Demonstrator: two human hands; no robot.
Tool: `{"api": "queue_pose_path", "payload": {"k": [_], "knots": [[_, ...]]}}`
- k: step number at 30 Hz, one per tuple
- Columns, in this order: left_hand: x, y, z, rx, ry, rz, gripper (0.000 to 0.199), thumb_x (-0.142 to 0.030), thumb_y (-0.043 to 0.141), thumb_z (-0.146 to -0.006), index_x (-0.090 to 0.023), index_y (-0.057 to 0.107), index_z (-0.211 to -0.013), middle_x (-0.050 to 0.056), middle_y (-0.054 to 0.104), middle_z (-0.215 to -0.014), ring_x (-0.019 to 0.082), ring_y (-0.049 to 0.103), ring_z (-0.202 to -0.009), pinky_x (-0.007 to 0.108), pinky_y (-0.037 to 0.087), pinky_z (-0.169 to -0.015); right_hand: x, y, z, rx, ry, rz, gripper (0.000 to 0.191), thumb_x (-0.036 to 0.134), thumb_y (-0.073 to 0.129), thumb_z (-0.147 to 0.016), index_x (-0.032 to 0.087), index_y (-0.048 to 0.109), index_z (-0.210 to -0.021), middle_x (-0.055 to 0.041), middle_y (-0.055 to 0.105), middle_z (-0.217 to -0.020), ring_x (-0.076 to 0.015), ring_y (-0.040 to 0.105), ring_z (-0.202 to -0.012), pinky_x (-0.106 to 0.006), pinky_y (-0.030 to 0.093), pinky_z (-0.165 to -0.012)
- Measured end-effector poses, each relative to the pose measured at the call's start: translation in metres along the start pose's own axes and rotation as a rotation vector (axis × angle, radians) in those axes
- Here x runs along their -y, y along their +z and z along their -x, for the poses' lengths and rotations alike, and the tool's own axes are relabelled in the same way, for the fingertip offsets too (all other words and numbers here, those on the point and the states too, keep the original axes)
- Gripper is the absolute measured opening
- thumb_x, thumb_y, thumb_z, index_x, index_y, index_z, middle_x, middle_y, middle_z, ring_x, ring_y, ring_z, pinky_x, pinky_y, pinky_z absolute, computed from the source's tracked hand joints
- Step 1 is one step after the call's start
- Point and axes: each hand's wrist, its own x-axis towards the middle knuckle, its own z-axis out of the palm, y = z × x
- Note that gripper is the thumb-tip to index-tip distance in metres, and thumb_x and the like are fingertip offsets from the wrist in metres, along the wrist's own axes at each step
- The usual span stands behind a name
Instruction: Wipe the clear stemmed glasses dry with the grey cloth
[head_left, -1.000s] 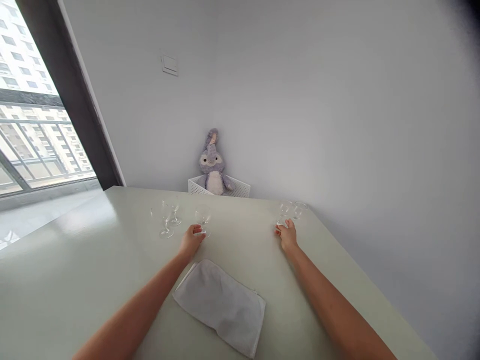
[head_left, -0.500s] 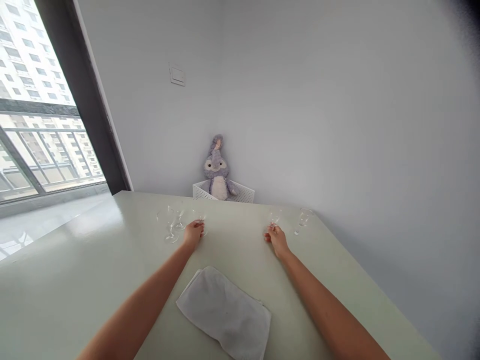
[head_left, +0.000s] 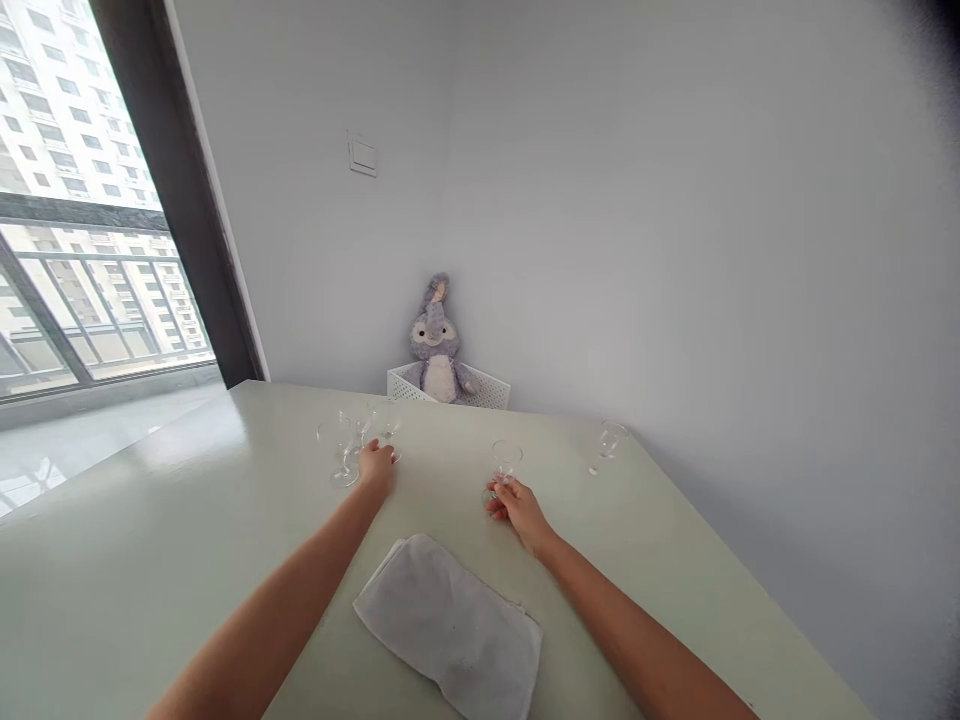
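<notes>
My right hand is closed around the stem of a clear stemmed glass, upright over the middle of the table. At the left, the fingers of my left hand curl around the lower part of another stemmed glass; they partly cover its stem and foot. Close beside that hand stand two more clear glasses, a front stemmed glass and a back glass, partly overlapping in view. Toward the far right corner there is a lone glass, apart from both hands.
A folded grey cloth lies on the pale table between my forearms. Beyond the far edge, a plush rabbit sits in a white perforated basket. Grey walls meet behind it, and a window is at the left.
My right hand has brought its glass leftward and nearer to me. My left hand has shifted slightly left with its glass, closer to the two standing glasses.
</notes>
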Motion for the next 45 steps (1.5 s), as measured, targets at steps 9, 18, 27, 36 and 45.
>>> {"api": "queue_pose_path", "payload": {"k": [9, 18, 27, 36, 45], "knots": [[-0.010, -0.002, 0.112, -0.051, 0.056, 0.136, 0.028, -0.023, 0.048, -0.067, -0.026, 0.044, -0.095, 0.000, 0.045, -0.092, 0.010, 0.048, -0.074, 0.022, 0.040, -0.064, 0.012, 0.079, -0.004, 0.248, 0.005, 0.067, 0.037, 0.025, 0.055, -0.069, 0.021, 0.056, -0.105, -0.0060, 0.058, -0.108, -0.0122, 0.060, -0.067, -0.022, 0.047, -0.052], [0.005, -0.022, 0.102, 0.128, -0.340, 0.321, 0.055, -0.017, 0.057, -0.064, -0.027, 0.033, -0.113, -0.003, 0.049, -0.070, 0.007, 0.050, -0.056, 0.022, 0.044, -0.056, 0.009, 0.033, 0.004, 0.053, 0.009, -0.014, 0.042, 0.014, 0.053, -0.063, 0.015, 0.053, -0.105, -0.0113, 0.057, -0.102, -0.0130, 0.060, -0.060, -0.027, 0.049, -0.050], [-0.001, -0.009, 0.070, 0.227, -0.419, 0.426, 0.078, -0.009, 0.057, -0.068, -0.034, 0.015, -0.128, -0.001, 0.056, -0.083, 0.005, 0.054, -0.056, 0.016, 0.044, -0.050, 0.003, -0.110, -0.013, -0.582, 0.008, -0.167, 0.039, 0.014, 0.055, -0.061, 0.017, 0.047, -0.099, -0.0010, 0.055, -0.074, -0.0094, 0.054, -0.053, -0.021, 0.049, -0.048], [-0.012, 0.006, 0.054, 0.311, -0.445, 0.433, 0.027, -0.004, 0.057, -0.066, -0.018, 0.049, -0.088, 0.003, 0.060, -0.076, 0.006, 0.055, -0.052, 0.016, 0.044, -0.047, 0.017, -0.159, -0.052, -0.635, -0.050, -0.098, 0.047, 0.013, 0.059, -0.057, 0.024, 0.046, -0.101, -0.0003, 0.053, -0.098, -0.0062, 0.056, -0.058, -0.017, 0.048, -0.047], [-0.015, -0.016, 0.038, 0.169, -0.436, 0.445, 0.016, -0.011, 0.058, -0.066, -0.018, 0.050, -0.078, 0.000, 0.057, -0.068, 0.005, 0.049, -0.045, 0.015, 0.040, -0.042, 0.010, -0.088, -0.046, -0.418, -0.006, -0.075, 0.018, 0.021, 0.057, -0.064, 0.017, 0.053, -0.081, -0.0015, 0.057, -0.082, -0.0060, 0.052, -0.052, -0.017, 0.044, -0.044]]}}
